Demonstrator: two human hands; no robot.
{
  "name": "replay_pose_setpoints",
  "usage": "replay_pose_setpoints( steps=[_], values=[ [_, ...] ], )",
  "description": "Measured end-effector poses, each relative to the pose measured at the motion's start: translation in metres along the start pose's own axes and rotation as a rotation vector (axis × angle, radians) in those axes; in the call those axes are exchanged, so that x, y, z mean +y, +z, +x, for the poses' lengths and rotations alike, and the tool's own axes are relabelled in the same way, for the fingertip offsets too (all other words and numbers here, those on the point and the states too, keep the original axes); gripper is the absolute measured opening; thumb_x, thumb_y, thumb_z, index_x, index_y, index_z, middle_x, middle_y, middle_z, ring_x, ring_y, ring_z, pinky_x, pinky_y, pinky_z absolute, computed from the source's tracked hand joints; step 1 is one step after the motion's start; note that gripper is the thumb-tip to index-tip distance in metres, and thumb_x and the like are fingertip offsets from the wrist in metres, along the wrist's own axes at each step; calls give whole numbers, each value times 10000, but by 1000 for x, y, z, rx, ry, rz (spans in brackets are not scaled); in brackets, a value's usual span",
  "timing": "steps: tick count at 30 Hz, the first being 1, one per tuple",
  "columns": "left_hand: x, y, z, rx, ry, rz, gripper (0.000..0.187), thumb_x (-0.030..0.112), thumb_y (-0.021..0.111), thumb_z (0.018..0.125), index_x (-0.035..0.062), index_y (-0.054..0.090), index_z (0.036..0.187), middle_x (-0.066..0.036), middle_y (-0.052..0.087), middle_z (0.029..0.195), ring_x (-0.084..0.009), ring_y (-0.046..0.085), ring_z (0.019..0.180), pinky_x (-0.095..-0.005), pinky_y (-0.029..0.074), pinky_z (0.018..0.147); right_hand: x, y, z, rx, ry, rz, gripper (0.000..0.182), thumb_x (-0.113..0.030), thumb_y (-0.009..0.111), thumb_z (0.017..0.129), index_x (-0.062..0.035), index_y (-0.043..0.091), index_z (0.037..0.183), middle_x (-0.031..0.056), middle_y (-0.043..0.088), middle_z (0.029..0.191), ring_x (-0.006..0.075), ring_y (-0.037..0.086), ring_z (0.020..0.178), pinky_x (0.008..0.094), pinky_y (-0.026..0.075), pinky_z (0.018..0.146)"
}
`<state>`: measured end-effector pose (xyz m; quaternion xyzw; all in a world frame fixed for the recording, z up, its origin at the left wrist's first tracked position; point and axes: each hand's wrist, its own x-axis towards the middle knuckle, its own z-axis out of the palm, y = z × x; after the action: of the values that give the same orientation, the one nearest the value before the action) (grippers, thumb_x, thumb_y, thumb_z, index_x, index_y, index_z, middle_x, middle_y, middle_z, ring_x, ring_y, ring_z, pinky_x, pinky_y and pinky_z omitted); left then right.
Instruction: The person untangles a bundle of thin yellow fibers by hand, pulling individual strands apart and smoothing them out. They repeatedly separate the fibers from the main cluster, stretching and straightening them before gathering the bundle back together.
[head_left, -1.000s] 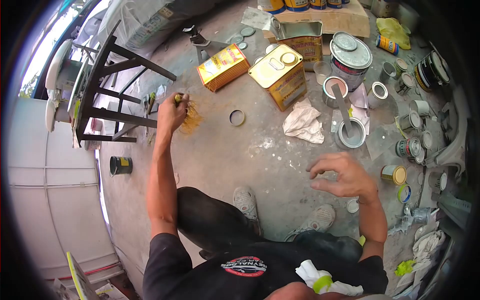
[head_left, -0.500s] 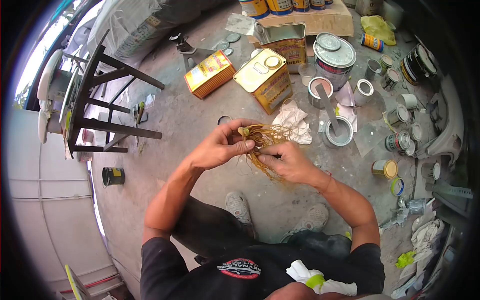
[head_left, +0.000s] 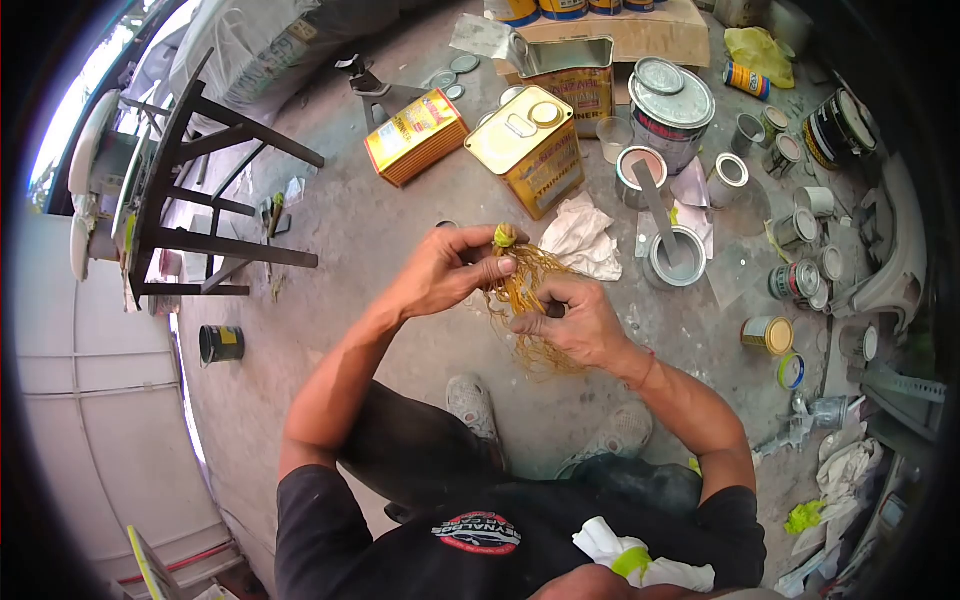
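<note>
A bundle of thin amber strands [head_left: 530, 277], gathered at a yellow-green knotted top, is held up between my two hands; its exact kind does not show. My left hand [head_left: 447, 268] pinches it just under the knot, thumb against bent fingers. Lower on the right side, my right hand [head_left: 572, 322] has thumb and forefinger closed on some of the strands. Loose ends fan out below and behind the right hand. Just beyond the hands lies a crumpled white cloth [head_left: 583, 240] on the floor.
Thinner tins [head_left: 540, 165] stand ahead, one orange tin [head_left: 415, 135] on its side. A paint can with a stir stick [head_left: 680, 258] and several other cans spread to the right. At left are a dark metal stand [head_left: 215, 245] and a small black can [head_left: 221, 344].
The bundle has turned so its knotted top points more upright and sits slightly further right. My right hand has shifted a little lower along the strands.
</note>
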<state>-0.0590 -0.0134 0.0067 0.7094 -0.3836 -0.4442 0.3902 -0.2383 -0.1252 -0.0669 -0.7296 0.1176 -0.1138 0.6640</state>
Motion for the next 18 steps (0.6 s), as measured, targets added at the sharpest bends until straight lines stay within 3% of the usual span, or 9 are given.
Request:
replay_pose_setpoints(
  steps=[2,6,7,9,12,14,15,17,18],
  values=[
    [-13,-15,7,101,9,18,301,238,698,894,-16,641,1047,18,617,806,-66,551,755,-251,471,689,6,-6,-2,-31,-14,307,319,-301,724,860,-21,613,754,-13,517,605,73,436,584,256,371,532],
    [-25,-53,13,499,169,-104,312,301,710,884,20,683,1018,35,601,759,-56,490,666,-223,402,606,7,-24,-11,-179,23,293,319,-311,631,933,-23,622,796,-13,529,655,78,460,638,250,378,581],
    [-26,-67,12,502,166,-101,312,301,710,884,20,683,1018,35,601,759,-56,490,666,-223,402,606,9,-24,-16,-203,17,318,316,-293,594,956,-29,598,782,-9,537,734,77,454,674,246,380,610],
    [-31,-98,5,840,226,-93,296,304,710,885,18,684,959,27,607,764,-54,494,684,-216,389,617,15,-26,-23,-241,15,353,320,-276,558,978,-36,573,768,-5,546,814,76,448,710,241,382,639],
    [-55,-126,1,1127,174,-74,323,313,708,886,-2,677,950,12,615,772,-64,500,681,-233,399,623,20,-30,-24,-274,-42,226,255,-211,550,972,-20,603,812,48,559,969,99,492,798,255,410,699],
    [-70,-137,5,1185,176,-15,332,315,710,883,-11,680,941,3,619,772,-70,507,687,-237,403,628,10,-34,-22,-321,48,140,191,-191,611,919,-4,649,905,103,587,1123,217,546,1025,335,430,887],
    [-67,-138,8,1234,183,37,341,317,713,881,-19,684,933,-6,624,772,-77,515,692,-241,407,633,6,-32,-21,-316,41,141,191,-191,611,919,-4,649,905,103,587,1123,217,546,1025,335,430,887],
    [-67,-130,16,1222,136,65,334,323,662,921,-1,623,989,-26,615,789,-116,544,696,-254,438,641,-6,-22,-22,-75,-315,-70,134,-135,663,854,-6,669,891,106,573,1194,253,544,1067,365,435,909],
    [-70,-123,25,1125,207,-283,317,326,622,944,21,564,1005,-31,606,799,-136,556,693,-261,454,643,-16,-22,-22,-68,-318,-68,134,-135,663,854,-6,669,891,106,573,1194,253,544,1067,365,435,909]
  ],
)
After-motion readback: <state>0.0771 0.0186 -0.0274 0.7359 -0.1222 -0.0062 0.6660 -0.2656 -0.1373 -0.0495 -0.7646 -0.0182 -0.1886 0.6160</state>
